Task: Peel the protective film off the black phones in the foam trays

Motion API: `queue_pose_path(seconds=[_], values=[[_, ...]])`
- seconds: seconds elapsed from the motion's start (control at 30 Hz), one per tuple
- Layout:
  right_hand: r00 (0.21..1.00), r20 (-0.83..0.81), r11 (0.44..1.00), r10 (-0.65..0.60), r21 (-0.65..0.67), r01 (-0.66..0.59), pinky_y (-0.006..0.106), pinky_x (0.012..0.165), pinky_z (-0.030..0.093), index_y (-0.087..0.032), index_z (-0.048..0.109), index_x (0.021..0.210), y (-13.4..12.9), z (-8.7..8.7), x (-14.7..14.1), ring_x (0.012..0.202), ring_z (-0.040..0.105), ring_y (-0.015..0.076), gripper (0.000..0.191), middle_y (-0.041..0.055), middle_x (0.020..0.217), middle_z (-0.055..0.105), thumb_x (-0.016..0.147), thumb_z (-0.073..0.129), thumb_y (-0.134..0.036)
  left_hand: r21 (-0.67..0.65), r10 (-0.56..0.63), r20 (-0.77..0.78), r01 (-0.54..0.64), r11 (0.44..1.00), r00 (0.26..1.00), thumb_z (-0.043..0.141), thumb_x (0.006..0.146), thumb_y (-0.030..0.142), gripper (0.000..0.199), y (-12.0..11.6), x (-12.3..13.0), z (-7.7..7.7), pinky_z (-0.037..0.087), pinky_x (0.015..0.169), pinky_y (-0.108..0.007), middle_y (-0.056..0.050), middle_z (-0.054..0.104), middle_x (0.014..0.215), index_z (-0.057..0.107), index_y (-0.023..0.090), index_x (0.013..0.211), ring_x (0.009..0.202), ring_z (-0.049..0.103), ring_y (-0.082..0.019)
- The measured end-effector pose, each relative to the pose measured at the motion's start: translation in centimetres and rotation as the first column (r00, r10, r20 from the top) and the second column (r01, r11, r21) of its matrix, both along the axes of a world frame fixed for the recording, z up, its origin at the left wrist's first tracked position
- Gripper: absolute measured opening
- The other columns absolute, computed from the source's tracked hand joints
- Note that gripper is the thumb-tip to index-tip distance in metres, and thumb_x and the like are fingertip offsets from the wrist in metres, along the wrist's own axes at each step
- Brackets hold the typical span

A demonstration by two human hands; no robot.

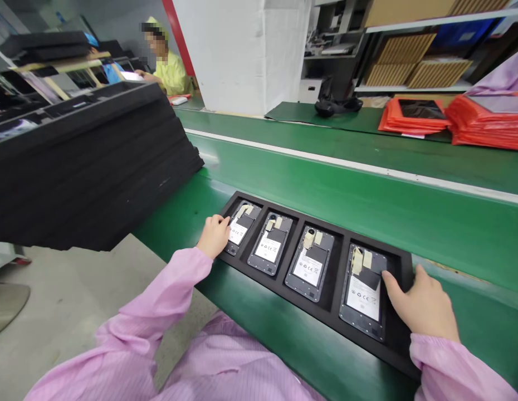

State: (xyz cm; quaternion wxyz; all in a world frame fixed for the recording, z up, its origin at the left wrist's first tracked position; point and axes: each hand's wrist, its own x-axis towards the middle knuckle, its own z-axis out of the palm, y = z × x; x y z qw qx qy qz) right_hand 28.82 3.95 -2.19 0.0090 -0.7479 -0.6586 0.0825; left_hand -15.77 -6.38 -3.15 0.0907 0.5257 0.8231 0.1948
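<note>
A long black foam tray (275, 284) lies on the green work surface. In its compartments sit several smartphones without back covers (311, 264), with white battery labels and beige tape pieces near the cameras. My left hand (214, 236) holds the tray's left end, its fingers curled over the rim beside the leftmost phone. My right hand (428, 303) grips the right end. Its thumb reaches inside to the edge of the rightmost phone (363, 292), and the other fingers are at the outer rim, partly hidden.
A tall stack of black foam trays (87, 172) leans at the left. Beyond the green belt (326, 172) lie red-orange sleeves (488, 122) and a dark device (338, 106). Shelves (413, 89) with cardboard stand behind. A co-worker in yellow (173, 72) sits at the far left.
</note>
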Motion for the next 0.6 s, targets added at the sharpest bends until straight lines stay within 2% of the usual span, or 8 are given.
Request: queue_pose_path(seconds=[0.13, 0.27, 0.3, 0.37, 0.43, 0.47, 0.53, 0.6], values=[[0.985, -0.046, 0.953, -0.164, -0.265, 0.146, 0.047, 0.095, 0.049, -0.015, 0.05, 0.136, -0.3, 1.4, 0.4, 0.113, 0.06, 0.0379, 0.076, 0.0142, 0.125, 0.063, 0.086, 0.03, -0.068, -0.04, 0.172, 0.05, -0.17, 0.985, 0.984, 0.051, 0.088, 0.038, 0.058, 1.1, -1.2, 0.5, 0.026, 0.115, -0.059, -0.023, 0.04, 0.146, 0.048, 0.015, 0.141, 0.14, 0.032, -0.042], [0.954, -0.211, 0.953, -0.215, -0.258, 0.158, 0.046, 0.097, 0.05, -0.01, 0.047, 0.137, -0.3, 1.9, 0.2, 0.108, 0.063, 0.0375, 0.075, 0.0188, 0.124, 0.063, 0.084, 0.046, -0.063, -0.181, 0.221, 0.252, -0.178, 0.967, 0.942, 0.046, 0.089, 0.056, 0.065, 4.3, -3.7, 0.8, 0.036, 0.11, -0.053, -0.024, 0.052, 0.139, 0.053, 0.01, 0.135, 0.13, 0.049, -0.04], [0.897, -0.34, 0.94, -0.282, -0.287, 0.186, 0.045, 0.093, 0.052, -0.01, 0.049, 0.134, -0.2, 2.0, 0.3, 0.102, 0.066, 0.0359, 0.072, 0.0189, 0.119, 0.066, 0.081, 0.053, -0.058, -0.196, 0.209, 0.297, -0.154, 0.968, 0.932, 0.047, 0.088, 0.06, 0.066, 5.1, -4.1, 0.8, 0.038, 0.109, -0.052, -0.023, 0.054, 0.139, 0.056, 0.012, 0.132, 0.129, 0.051, -0.04], [0.659, -0.604, 0.883, -0.448, -0.413, 0.223, 0.04, 0.078, 0.058, -0.014, 0.055, 0.126, -0.1, 2.4, 0.6, 0.083, 0.07, 0.0312, 0.06, 0.0153, 0.104, 0.071, 0.075, 0.064, -0.045, -0.209, 0.175, 0.405, -0.096, 0.973, 0.897, 0.046, 0.086, 0.065, 0.067, 6.3, -4.3, 1.0, 0.042, 0.106, -0.05, -0.02, 0.059, 0.136, 0.059, 0.014, 0.127, 0.127, 0.054, -0.039], [0.396, -0.722, 0.823, -0.567, -0.514, 0.242, 0.038, 0.062, 0.058, -0.018, 0.058, 0.117, 0.1, 2.7, 1.7, 0.066, 0.068, 0.0285, 0.05, 0.0118, 0.087, 0.072, 0.072, 0.066, -0.038, -0.21, 0.115, 0.546, 0.003, 0.978, 0.83, 0.043, 0.087, 0.066, 0.063, 7.2, -4.0, 1.2, 0.049, 0.1, -0.043, -0.015, 0.067, 0.127, 0.065, 0.016, 0.118, 0.119, 0.062, -0.033], [0.32, -0.736, 0.802, -0.597, -0.535, 0.266, 0.039, 0.058, 0.057, -0.018, 0.059, 0.113, 0.3, 2.8, 2.6, 0.06, 0.067, 0.0289, 0.045, 0.0117, 0.081, 0.071, 0.073, 0.064, -0.039, -0.201, 0.079, 0.617, 0.06, 0.978, 0.783, 0.041, 0.089, 0.065, 0.06, 7.5, -3.6, 1.2, 0.053, 0.095, -0.039, -0.013, 0.071, 0.12, 0.068, 0.017, 0.113, 0.113, 0.066, -0.03], [0.263, -0.75, 0.783, -0.607, -0.508, 0.358, 0.043, 0.055, 0.057, -0.017, 0.061, 0.105, 0.6, 2.4, 4.8, 0.057, 0.066, 0.0311, 0.039, 0.013, 0.073, 0.068, 0.076, 0.058, -0.044, -0.164, 0.018, 0.726, 0.147, 0.975, 0.687, 0.038, 0.091, 0.062, 0.058, 8.1, -2.4, 1.3, 0.057, 0.088, -0.036, -0.012, 0.075, 0.11, 0.07, 0.016, 0.106, 0.103, 0.071, -0.026], [0.347, -0.772, 0.822, -0.533, -0.374, 0.43, 0.046, 0.06, 0.059, -0.017, 0.063, 0.1, 0.9, 1.4, 7.6, 0.062, 0.067, 0.0332, 0.04, 0.0146, 0.071, 0.067, 0.076, 0.055, -0.047, -0.117, -0.022, 0.785, 0.182, 0.976, 0.619, 0.038, 0.092, 0.061, 0.058, 8.7, -1.0, 1.3, 0.059, 0.084, -0.037, -0.014, 0.076, 0.103, 0.071, 0.014, 0.104, 0.097, 0.072, -0.026]])
